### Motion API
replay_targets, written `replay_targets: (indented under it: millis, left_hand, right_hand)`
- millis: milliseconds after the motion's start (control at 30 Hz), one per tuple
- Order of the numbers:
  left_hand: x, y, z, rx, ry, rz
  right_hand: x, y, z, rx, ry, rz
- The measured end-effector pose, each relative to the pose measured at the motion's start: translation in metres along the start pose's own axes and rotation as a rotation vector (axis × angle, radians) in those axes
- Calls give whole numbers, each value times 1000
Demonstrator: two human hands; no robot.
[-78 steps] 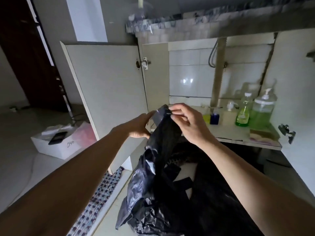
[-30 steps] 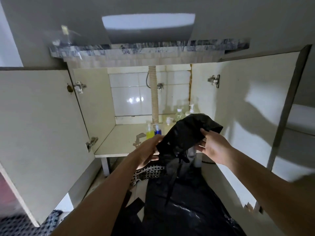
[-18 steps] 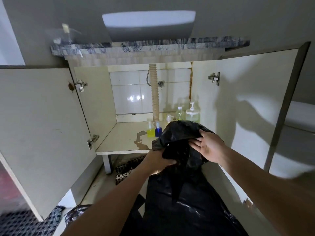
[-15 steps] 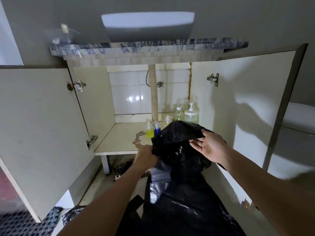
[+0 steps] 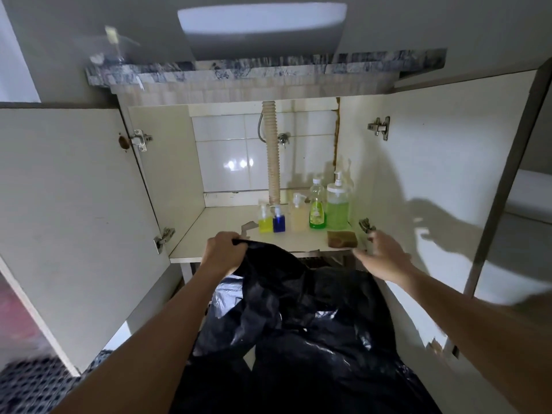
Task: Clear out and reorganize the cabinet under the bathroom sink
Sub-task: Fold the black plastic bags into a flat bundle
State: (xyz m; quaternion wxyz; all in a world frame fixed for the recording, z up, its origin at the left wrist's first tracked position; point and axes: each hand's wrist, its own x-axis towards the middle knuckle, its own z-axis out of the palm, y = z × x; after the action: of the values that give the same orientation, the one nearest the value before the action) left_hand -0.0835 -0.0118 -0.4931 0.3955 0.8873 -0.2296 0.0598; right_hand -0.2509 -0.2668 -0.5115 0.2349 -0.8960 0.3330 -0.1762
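The cabinet shelf (image 5: 215,234) under the sink stands open in front of me. At its back right stand a yellow bottle (image 5: 265,220), a blue bottle (image 5: 279,219), a beige pump bottle (image 5: 298,214), a green squeeze bottle (image 5: 317,205) and a big green pump bottle (image 5: 338,205). A brown sponge (image 5: 342,239) lies at the shelf's front right. My left hand (image 5: 222,251) grips the top edge of a black plastic bag (image 5: 298,318) that hangs below the shelf edge. My right hand (image 5: 383,255) is off the bag, fingers spread, near the shelf's front right corner.
Both cabinet doors, left door (image 5: 74,228) and right door (image 5: 433,189), are swung wide open. A ribbed drain pipe (image 5: 272,156) runs down the tiled back wall. The marble counter (image 5: 268,70) and white basin (image 5: 263,25) overhang above. A patterned cloth (image 5: 33,386) lies on the floor at lower left.
My right hand has let go of the black bag and moved right. The bag has dropped lower, uncovering the bottles and sponge; my left hand still grips its edge.
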Motion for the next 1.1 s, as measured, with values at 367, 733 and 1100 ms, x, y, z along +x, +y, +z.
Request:
replay_targets:
  millis: [367,733,1100]
  left_hand:
    - [-3,22,0,-301,-48,-123]
    - [0,-3,-12,-195,-55,-131]
    - [-43,46,34,338,-435,389]
  right_hand:
    - [-67,-52,102,-573,-227,-523]
    - [-30,-38,48,-252,96,-289]
    - [-23,-75,-2,-443,79,-258]
